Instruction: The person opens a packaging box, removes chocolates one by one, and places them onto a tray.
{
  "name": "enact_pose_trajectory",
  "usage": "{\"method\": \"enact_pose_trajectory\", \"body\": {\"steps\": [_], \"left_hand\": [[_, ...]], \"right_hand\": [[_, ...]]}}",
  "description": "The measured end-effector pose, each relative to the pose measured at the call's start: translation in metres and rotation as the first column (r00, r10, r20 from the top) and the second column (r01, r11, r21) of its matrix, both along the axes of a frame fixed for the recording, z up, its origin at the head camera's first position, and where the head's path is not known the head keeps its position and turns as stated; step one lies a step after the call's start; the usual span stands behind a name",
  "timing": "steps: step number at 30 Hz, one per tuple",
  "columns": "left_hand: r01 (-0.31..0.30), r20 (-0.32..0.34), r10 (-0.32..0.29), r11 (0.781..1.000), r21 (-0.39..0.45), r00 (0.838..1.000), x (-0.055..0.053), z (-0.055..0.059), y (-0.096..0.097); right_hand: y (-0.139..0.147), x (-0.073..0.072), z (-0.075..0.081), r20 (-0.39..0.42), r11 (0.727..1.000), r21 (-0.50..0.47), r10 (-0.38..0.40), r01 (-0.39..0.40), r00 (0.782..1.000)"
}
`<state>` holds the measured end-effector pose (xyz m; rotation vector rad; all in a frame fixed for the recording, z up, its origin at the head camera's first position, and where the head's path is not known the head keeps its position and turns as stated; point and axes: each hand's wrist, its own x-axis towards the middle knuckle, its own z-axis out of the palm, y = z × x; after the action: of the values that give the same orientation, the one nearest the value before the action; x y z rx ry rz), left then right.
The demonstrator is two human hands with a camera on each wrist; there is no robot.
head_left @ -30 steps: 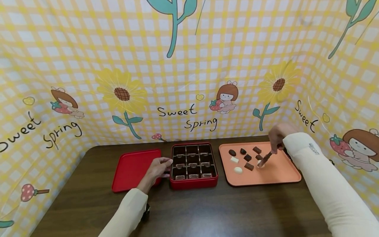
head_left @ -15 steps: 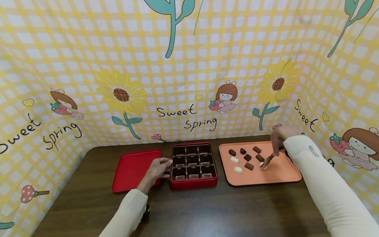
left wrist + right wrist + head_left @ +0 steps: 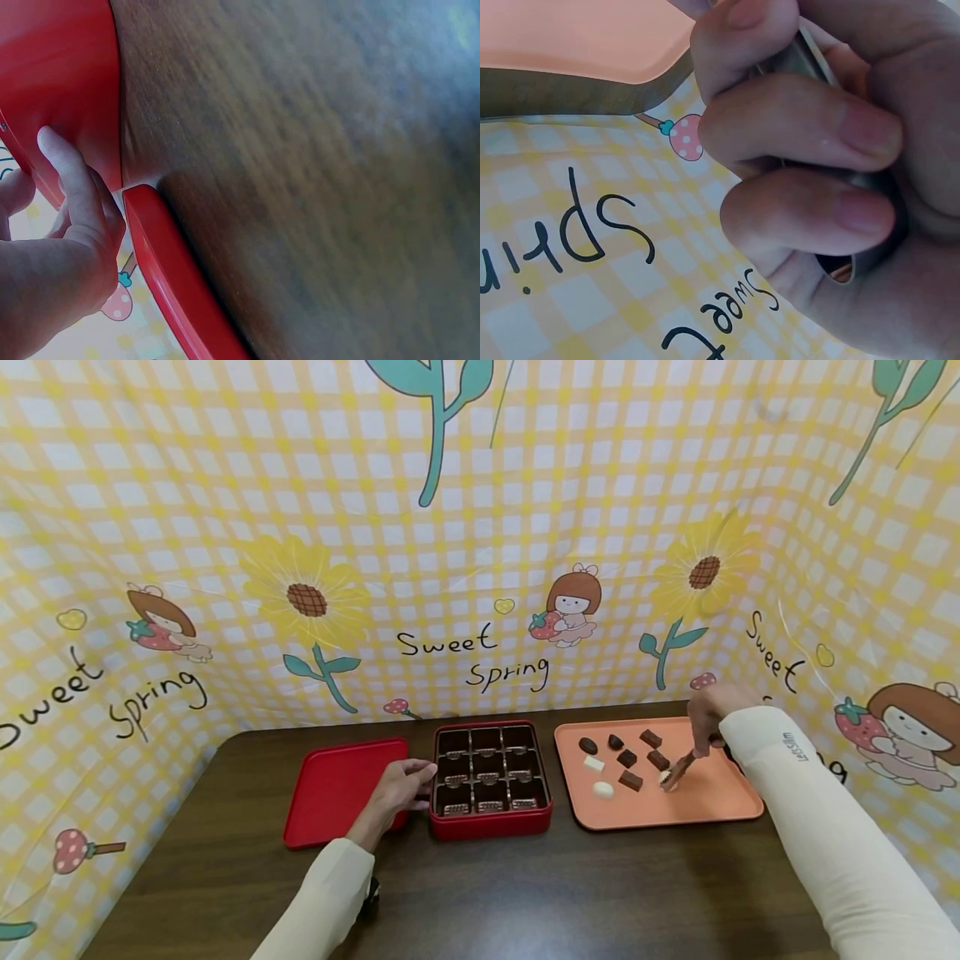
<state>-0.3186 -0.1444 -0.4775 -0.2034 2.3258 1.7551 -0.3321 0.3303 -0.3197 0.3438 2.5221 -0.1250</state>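
My left hand rests at the left side of a red box; in the left wrist view an extended finger touches the box's red wall. Inside the box is a dark divided insert whose compartments hold no chocolates. Over the orange tray my right hand grips tongs, pointing down and left, with a white chocolate at their tips. In the right wrist view, curled fingers wrap round the metal tongs handle; the tips are out of that view.
On the tray's left half lie several dark and brown chocolates, plus a white square one and a white oval one. A red lid lies left of the box on the wooden table. A checked cloth hangs behind.
The tongs and the white chocolate at their tips have shifted slightly right on the tray, away from the brown pieces. My left hand and the box have stayed put.
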Motion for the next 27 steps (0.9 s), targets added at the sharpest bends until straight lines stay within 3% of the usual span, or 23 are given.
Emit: {"method": "enact_pose_trajectory", "body": {"steps": [10, 13, 15, 18, 27], "left_hand": [[-0.001, -0.004, 0.001, 1.0, -0.004, 1.0, 0.0, 0.0, 0.001], [0.002, -0.007, -0.002, 1.0, -0.008, 1.0, 0.0, 0.0, 0.0], [0.002, -0.009, -0.002, 1.0, -0.01, 1.0, 0.0, 0.0, 0.0], [0.001, -0.009, -0.001, 1.0, -0.007, 1.0, 0.0, 0.0, 0.0], [0.004, -0.014, -0.004, 1.0, -0.014, 1.0, 0.001, 0.001, 0.0]], "right_hand": [[-0.004, 0.0, 0.016, 0.115, 0.991, 0.039, 0.12, -0.125, 0.986], [-0.007, -0.001, 0.021, 0.128, 0.979, -0.003, 0.204, -0.206, 0.97], [-0.011, -0.001, 0.024, 0.125, 0.959, -0.042, 0.282, -0.279, 0.951], [-0.018, -0.001, 0.027, 0.102, 0.91, -0.08, 0.413, -0.406, 0.905], [-0.052, 0.003, 0.031, -0.082, 0.823, -0.276, 0.495, -0.497, 0.865]]}}
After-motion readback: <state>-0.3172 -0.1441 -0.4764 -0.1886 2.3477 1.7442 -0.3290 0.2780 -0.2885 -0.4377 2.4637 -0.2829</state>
